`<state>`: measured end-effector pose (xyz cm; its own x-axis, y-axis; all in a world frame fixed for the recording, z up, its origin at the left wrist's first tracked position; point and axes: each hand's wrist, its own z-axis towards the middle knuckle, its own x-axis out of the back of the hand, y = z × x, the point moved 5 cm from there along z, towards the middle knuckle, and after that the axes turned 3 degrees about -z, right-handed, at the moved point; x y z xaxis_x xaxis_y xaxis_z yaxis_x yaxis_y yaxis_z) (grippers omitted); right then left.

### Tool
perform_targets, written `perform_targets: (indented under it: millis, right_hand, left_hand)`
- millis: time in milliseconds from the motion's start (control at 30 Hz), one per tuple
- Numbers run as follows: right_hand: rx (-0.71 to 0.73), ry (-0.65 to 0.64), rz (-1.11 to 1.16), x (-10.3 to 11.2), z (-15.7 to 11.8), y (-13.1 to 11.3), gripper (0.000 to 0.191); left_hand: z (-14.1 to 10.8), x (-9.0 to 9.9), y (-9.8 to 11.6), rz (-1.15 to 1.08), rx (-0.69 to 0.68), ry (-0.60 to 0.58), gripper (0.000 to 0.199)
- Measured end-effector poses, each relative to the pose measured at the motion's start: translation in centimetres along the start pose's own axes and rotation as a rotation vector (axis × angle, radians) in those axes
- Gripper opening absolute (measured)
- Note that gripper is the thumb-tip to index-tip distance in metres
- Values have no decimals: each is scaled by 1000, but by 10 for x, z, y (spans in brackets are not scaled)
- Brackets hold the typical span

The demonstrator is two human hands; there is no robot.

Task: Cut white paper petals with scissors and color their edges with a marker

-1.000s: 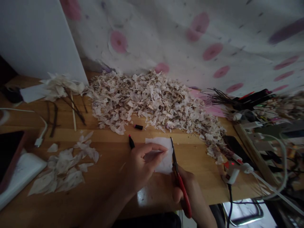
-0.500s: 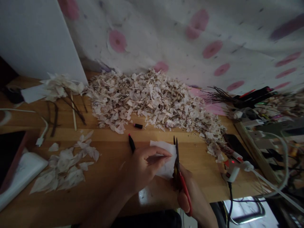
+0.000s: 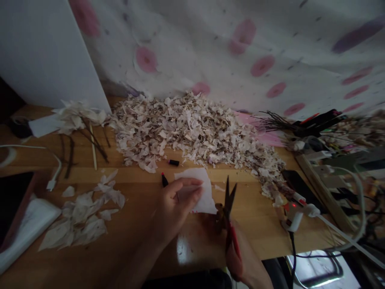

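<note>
A piece of white paper (image 3: 206, 198) is pinched between the thumb and fingers of my left hand (image 3: 177, 204), above the wooden table. Small pink marks show near its lower edge. My right hand (image 3: 246, 257) grips red-handled scissors (image 3: 229, 202), whose dark blades are apart and point away from me, to the right of the paper and not touching it. A black marker with a pink tip (image 3: 164, 180) lies partly behind my left hand, its black cap (image 3: 173, 162) a little beyond. A small brownish thing (image 3: 219, 212) sits by the scissors, too dim to make out.
A long heap of pale paper scraps (image 3: 192, 124) spans the table's back. Cut petal shapes (image 3: 81, 216) lie at left, near twigs (image 3: 69, 156) and a white cable (image 3: 57, 168). A dark phone (image 3: 300, 188) and a white plug (image 3: 294, 220) are at right.
The paper has moved left and turned in my left hand, away from the scissors. The scissor blades have opened wider. A thin paper sliver now lies on the table between them.
</note>
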<state>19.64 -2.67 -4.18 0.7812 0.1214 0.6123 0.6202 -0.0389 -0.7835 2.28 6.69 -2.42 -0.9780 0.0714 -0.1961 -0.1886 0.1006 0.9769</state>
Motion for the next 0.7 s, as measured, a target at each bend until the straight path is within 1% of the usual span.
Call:
perform_targets:
  millis: [100,200,267,333,400,567,700]
  right_hand:
    - [5,-33,25,-3,0,-3,77]
    - [-51,-56,26,-4,5,-8,74]
    - [-85,-64,16,-5,8,-13,80]
    - [-83,-64,21,-6,10,-17,91]
    - [-77,-49,34,-6,11,-19,93]
    - [-138,-64,35,-8,9,-16,71]
    - [-124,-51,26,-7,10,-16,61]
  left_hand:
    - [-3,-1,3,55,-56,20,6]
    - [-8,-3,7,74,-111,38,5]
    - [-11,-5,10,67,-146,32,6]
    - [-13,-6,13,77,-172,10,6]
    - [-14,-6,14,97,-180,-14,6]
    - [-16,-5,12,136,-204,-16,8]
    - [-16,-6,9,117,-182,-27,8]
